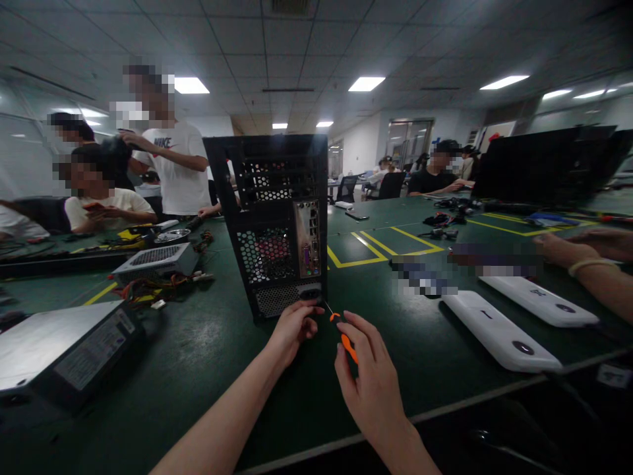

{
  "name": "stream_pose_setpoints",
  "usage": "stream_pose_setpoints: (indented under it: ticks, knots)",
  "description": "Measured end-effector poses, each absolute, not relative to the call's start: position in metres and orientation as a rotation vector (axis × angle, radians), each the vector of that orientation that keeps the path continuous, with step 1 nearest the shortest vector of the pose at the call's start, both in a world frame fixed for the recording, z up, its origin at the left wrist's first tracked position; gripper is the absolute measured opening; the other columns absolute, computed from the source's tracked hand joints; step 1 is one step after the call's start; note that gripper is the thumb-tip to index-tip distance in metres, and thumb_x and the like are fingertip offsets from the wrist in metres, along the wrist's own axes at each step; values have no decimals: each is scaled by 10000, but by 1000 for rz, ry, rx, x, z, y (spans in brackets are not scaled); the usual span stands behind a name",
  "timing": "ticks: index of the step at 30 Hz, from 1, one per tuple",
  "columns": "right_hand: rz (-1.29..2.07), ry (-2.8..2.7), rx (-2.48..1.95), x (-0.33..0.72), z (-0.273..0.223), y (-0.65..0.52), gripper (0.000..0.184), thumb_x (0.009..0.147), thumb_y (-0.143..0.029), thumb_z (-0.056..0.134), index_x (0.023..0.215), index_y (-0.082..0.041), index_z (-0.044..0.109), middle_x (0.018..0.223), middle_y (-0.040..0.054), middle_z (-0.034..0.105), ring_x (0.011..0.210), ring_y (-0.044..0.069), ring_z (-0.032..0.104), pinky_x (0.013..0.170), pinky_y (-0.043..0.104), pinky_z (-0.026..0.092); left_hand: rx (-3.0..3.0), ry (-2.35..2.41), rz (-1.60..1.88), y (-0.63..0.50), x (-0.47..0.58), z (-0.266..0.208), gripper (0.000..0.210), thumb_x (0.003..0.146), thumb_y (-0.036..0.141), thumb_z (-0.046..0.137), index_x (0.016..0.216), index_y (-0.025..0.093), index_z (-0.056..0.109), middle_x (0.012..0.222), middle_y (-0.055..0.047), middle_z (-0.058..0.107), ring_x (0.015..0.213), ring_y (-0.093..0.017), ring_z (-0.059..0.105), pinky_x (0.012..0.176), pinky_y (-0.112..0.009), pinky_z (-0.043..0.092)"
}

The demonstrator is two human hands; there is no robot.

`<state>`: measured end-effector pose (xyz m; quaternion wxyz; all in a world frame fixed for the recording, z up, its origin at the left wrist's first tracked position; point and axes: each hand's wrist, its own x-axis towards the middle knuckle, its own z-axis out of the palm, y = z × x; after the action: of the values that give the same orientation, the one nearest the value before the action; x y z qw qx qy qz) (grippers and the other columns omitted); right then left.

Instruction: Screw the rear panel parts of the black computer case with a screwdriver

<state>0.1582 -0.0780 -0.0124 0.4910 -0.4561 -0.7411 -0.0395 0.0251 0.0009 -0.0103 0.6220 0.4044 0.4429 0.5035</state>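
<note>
A black computer case (pixel 281 224) stands upright on the green table, its rear panel turned toward me. A power supply (pixel 277 300) is fitted at the bottom of that panel. My right hand (pixel 370 369) grips an orange and black screwdriver (pixel 349 346), whose thin shaft points at the lower right corner of the case. At that same corner, close to the screwdriver tip, is my left hand (pixel 291 333). Its fingers are curled and the index finger reaches toward the tip; whatever they pinch is too small to make out.
Two loose power supplies (pixel 161 260) (pixel 64 356) lie to the left, one with cables. On the right are two white devices (pixel 499 330) (pixel 544 300), beside another person's hands (pixel 573 254). Monitors (pixel 539 168) stand behind, and several people sit or stand around.
</note>
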Motion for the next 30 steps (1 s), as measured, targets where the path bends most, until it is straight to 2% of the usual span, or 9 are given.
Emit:
stream_pose_setpoints:
  ticks: [8,13,16,23,30]
  knots:
    - [-42,-1711,-1232,160,-14,-80,210,838,-244,378,1031,-193,441,959,70,527,846,167,547,696,315,481,942,1019,1171,0,24,-11,249,695,193,492,930,113,512,861,-83,594,399,-28,435,353,-165,252]
    - [-57,-1728,-1148,156,-14,-79,301,800,-165,384,1101,-162,379,1074,110,446,975,185,489,780,339,459,946,1011,1172,2,24,-12,267,695,195,490,948,113,510,865,-86,598,402,-29,439,354,-165,253]
    - [-97,-1760,-1092,155,-14,-78,301,809,-139,357,1109,-153,363,1041,115,452,964,178,498,756,323,473,941,1030,1171,2,25,-13,270,692,198,493,947,110,510,845,-80,601,395,-31,437,350,-167,249]
    - [-143,-1700,-1316,159,-15,-80,227,851,-299,334,1004,-162,429,890,86,537,707,165,590,555,272,488,947,1024,1179,0,25,-12,265,689,197,501,939,110,510,842,-79,600,398,-30,437,353,-166,245]
    - [-134,-1705,-1382,159,-13,-81,278,850,-362,316,981,-165,461,820,59,611,629,151,610,522,232,449,934,1028,1184,2,24,-14,257,685,200,508,926,114,524,827,-72,604,392,-33,437,352,-173,248]
